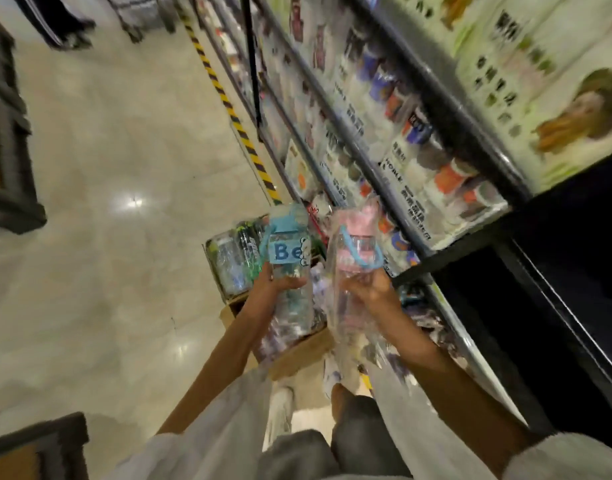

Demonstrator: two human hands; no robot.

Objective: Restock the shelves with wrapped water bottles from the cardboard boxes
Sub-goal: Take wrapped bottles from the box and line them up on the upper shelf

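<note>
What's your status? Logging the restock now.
Left hand holds blue-lidded bottle, right hand pink-lidded bottle. Both wrapped, above open cardboard box. Shelves right, nothing blocking.

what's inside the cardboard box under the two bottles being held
The cardboard box holds more clear-wrapped bottles, packed together. The blue-lidded bottle in the left hand, the pink-lidded bottle in the right hand and both forearms cover much of it, so no count.

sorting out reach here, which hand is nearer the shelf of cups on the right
Right. The right hand, holding the pink-lidded bottle, is just beside the shelf edge. The left hand, gripping the blue-lidded bottle, is further out over the cardboard box.
</note>
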